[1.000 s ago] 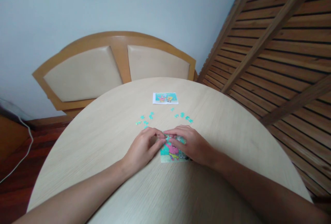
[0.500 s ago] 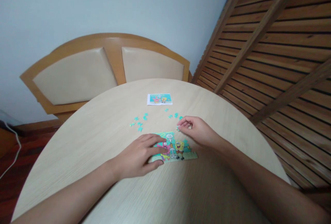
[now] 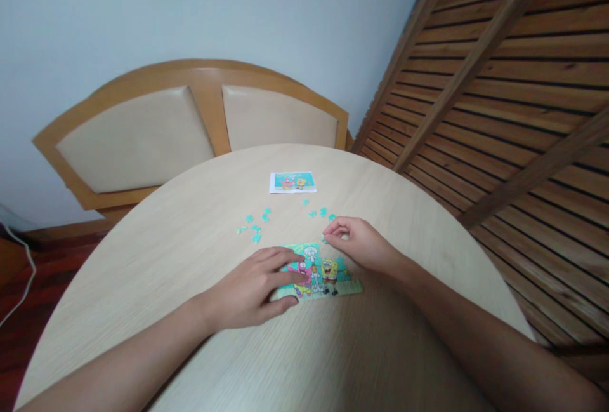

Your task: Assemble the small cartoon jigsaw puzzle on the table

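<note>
Two bare hands are working over a partly joined jigsaw puzzle (image 3: 328, 272), which is lying on a round pale table (image 3: 190, 228), well in from the far edge. Left hand (image 3: 252, 288): lying palm down, fingers loosely parted, covering the puzzle's left end; thumb is spreading away along the near border; nothing is showing in its grasp. Right hand (image 3: 356, 240): thumb and forefinger are closing together on one small puzzle piece (image 3: 324, 239), mostly hidden by the fingertips, just beyond the puzzle's far border; the other fingers are curling in. Whether this piece is touching the puzzle, cannot tell. Loose teal pieces are lying in two groups: one (image 3: 257, 238) toward the table's left edge, one (image 3: 323, 212) just beyond the right hand. Printed picture card (image 3: 292, 182) is lying flat nearer the far edge. Beyond that edge, a padded chair back (image 3: 204, 94) is standing.
</note>
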### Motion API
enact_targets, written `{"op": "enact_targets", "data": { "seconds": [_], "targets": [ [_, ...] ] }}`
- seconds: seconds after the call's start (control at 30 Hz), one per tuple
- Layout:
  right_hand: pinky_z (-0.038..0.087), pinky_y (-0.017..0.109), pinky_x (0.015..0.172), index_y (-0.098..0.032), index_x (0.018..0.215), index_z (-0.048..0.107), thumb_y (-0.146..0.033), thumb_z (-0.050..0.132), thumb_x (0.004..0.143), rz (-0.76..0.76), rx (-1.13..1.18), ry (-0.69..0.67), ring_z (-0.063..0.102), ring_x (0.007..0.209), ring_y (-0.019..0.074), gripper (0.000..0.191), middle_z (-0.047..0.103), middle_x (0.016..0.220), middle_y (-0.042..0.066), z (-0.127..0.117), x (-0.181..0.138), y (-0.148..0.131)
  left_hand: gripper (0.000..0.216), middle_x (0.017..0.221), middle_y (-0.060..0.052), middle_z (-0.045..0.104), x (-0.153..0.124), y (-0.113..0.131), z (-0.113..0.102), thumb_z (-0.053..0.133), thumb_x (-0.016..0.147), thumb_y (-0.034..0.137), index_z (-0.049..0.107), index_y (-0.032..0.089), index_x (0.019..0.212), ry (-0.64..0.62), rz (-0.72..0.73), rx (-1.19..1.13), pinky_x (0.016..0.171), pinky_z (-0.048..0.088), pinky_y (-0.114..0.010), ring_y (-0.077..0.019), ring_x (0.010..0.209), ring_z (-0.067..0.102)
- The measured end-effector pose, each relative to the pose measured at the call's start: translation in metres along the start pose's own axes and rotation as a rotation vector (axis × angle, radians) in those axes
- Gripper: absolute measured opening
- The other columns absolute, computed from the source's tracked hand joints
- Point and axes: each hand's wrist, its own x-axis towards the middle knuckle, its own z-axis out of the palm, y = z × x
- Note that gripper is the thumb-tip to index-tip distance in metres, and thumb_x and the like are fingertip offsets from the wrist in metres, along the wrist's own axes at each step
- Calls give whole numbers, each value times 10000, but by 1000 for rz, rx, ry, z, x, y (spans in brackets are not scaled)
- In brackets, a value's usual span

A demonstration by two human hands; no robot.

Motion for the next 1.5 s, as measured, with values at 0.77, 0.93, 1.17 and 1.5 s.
{"op": "enact_targets", "data": {
  "seconds": [0.77,0.93,1.17,1.5],
  "targets": [
    [506,326,736,-199,907,751,-271,644,846,-66,-331,124,673,779,202,143,757,833,41,-12,6,10,224,1164,-78,685,-1,-8,-6,515,1009,303,672,246,1159,126,-186,16,954,531,-408,-236,1083,635],
    [511,374,863,-183,1007,738,-252,646,861,-130,-396,217,668,943,243,186,735,995,83,-16,10,23,217,1091,-115,689,-15,-42,-21,517,962,325,656,183,1050,322,-613,216,890,528,-474,-296,1005,643],
    [494,409,965,-191,1081,736,-243,602,908,-136,-465,260,659,1049,262,225,718,1088,103,-20,15,40,324,1151,-147,684,-24,-81,-16,492,977,322,668,152,1190,332,-678,320,940,501,-476,-313,1048,629],
    [485,418,965,-197,1076,732,-243,599,903,-144,-491,258,648,1061,271,222,717,1100,98,-16,14,39,279,1014,-108,693,-21,-100,-13,525,974,349,752,212,1063,329,-674,313,912,496,-466,-281,956,619]
  ]
}}
